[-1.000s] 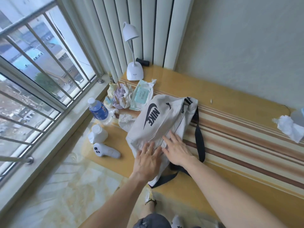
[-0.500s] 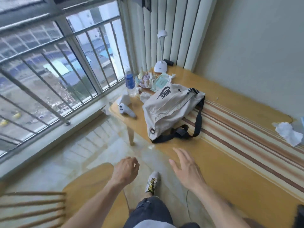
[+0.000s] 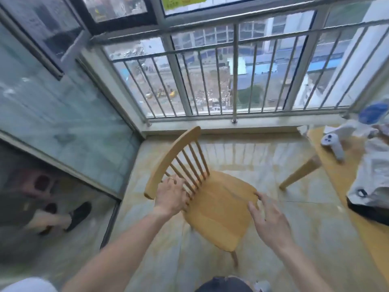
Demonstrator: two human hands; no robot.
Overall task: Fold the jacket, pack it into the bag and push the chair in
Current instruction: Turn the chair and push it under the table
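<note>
My left hand [image 3: 171,197] wraps loosely around the spindles of the chair [image 3: 212,199], fingers curled but not clamped. My right hand [image 3: 267,218] is spread, fingertips touching the seat's near right edge. The table [image 3: 336,171] lies well to the right of both hands (push direction), right hand nearer.

Views: one only, the head camera; no second view shares the scene.
Vantage: above the chair [image 3: 219,207], at the wearer's head height.
Facing: forward and steeply down, toward the window railing [image 3: 233,81] beyond the chair.
Nearness: close; both forearms reach in from the bottom edge to the chair.
Lens: wide-angle, bending straight lines near the edges.
Right of the chair: the table [image 3: 345,178] edge, cut by the frame.
</note>
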